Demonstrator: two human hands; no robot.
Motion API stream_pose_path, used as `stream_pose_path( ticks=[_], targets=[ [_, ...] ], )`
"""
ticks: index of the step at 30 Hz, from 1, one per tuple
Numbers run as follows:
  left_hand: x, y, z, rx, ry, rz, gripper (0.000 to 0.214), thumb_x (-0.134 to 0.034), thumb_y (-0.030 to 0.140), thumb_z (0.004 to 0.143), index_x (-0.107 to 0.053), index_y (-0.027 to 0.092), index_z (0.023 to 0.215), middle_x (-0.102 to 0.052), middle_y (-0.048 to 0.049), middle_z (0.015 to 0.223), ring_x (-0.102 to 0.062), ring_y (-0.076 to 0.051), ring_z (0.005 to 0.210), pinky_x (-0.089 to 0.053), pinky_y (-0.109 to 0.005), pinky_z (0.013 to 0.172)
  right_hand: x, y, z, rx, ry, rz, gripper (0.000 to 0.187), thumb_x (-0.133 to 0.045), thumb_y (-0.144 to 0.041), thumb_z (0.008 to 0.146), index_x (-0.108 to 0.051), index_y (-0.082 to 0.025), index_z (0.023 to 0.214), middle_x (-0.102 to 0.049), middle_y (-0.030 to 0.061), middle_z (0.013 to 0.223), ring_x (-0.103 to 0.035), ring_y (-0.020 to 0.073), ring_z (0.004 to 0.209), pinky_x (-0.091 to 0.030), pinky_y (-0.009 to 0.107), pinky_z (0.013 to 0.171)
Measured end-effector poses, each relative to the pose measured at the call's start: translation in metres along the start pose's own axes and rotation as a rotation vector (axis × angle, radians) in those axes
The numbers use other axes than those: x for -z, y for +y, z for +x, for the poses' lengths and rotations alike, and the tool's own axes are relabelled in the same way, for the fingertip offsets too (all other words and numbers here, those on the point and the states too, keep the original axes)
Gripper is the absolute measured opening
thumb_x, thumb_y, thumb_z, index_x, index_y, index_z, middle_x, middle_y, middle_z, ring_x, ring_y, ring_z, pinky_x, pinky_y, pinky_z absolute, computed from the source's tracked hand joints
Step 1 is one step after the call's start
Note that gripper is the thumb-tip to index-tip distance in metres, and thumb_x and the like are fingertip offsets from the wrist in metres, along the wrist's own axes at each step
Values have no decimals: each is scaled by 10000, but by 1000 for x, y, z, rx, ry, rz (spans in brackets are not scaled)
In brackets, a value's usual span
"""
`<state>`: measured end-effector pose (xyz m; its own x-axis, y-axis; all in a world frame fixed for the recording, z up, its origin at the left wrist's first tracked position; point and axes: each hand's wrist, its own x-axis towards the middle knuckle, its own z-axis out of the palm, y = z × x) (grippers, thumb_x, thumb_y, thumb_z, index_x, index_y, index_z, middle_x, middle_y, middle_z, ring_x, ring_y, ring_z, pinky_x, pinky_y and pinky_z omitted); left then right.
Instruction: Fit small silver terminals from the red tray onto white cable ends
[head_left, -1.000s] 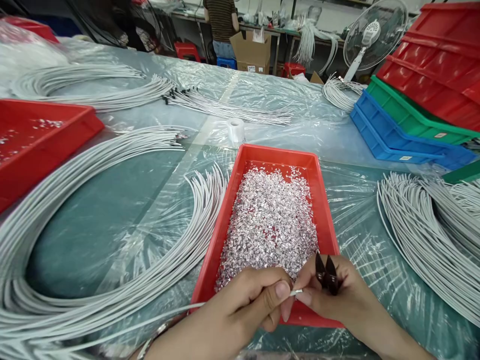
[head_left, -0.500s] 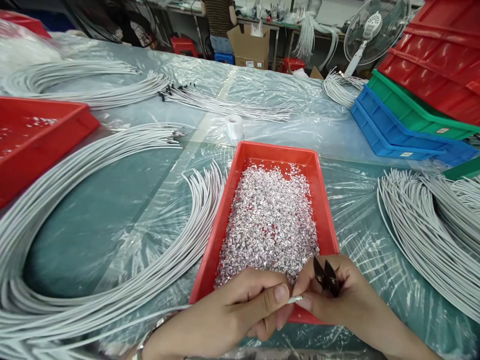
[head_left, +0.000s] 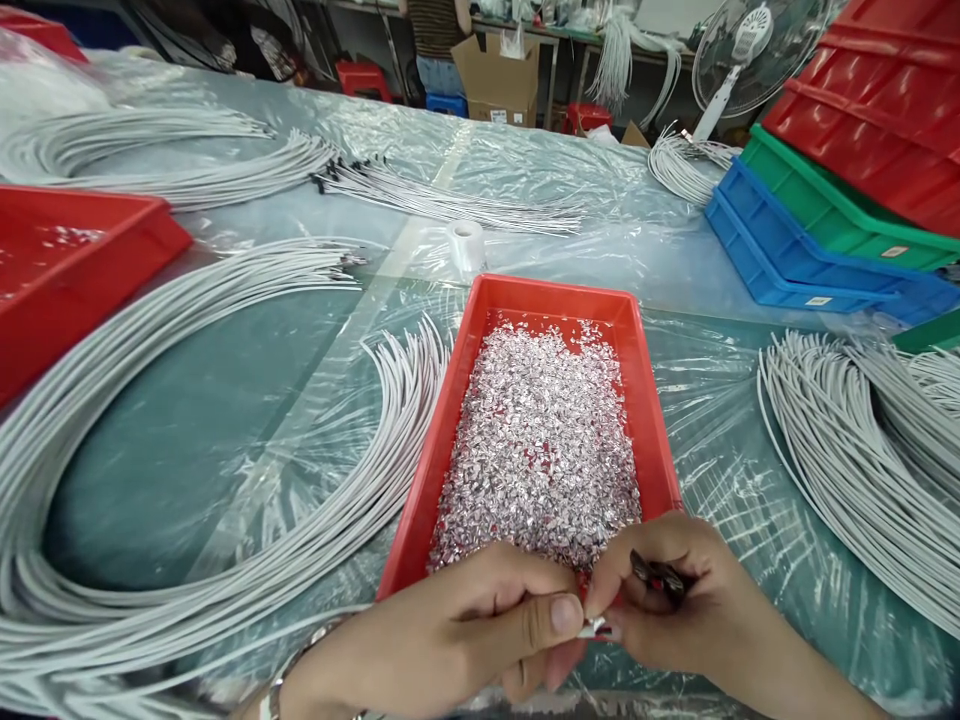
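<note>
L hand (head_left: pixel 480 625) pinches 1 wht cable (head_left: pixel 587 632); R hand (head_left: pixel 694 610) grips dk tool (head_left: pixel 660 578) nr cable tip.

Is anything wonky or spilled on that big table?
A bit wonky, maybe: in the stack on the right, the edges of the red bins, green bin and blue bins don't line up neatly. I see no spill: the silver bits lie inside the middle tray.

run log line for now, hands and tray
left hand: pinching white cable | right hand: at its tip, holding dark tool | red tray: silvery bits
</note>
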<state>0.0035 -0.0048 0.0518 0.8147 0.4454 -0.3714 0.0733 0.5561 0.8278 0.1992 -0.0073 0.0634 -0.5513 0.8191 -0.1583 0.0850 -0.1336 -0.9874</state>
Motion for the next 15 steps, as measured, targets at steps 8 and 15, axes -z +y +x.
stream_pose_path(
  ticks=[8, 15],
  targets=[
    [1, -4, 1, 41, 33, -16, 430, -463, 523, 880, -546, 143, 695, -452, 44, 530, -374, -51, 457, -261, -183, 423, 3, 8, -4, 69, -12, -106, 227, -548, 25, 713, -632, -181, 754, -308, -95, 541, -233, 49, 464, -197, 168, 409],
    [1, -5, 4, 59, -74, 18, 476, -417, 532, 893, -452, 156, 604, -403, 57, 496, -332, -46, 420, -287, -178, 429, 5, 9, -3, 176, 15, -245, 242, -549, 19, 729, -635, -198, 790, -430, -89, 554, -286, 55, 458, -239, 172, 414]
  ],
)
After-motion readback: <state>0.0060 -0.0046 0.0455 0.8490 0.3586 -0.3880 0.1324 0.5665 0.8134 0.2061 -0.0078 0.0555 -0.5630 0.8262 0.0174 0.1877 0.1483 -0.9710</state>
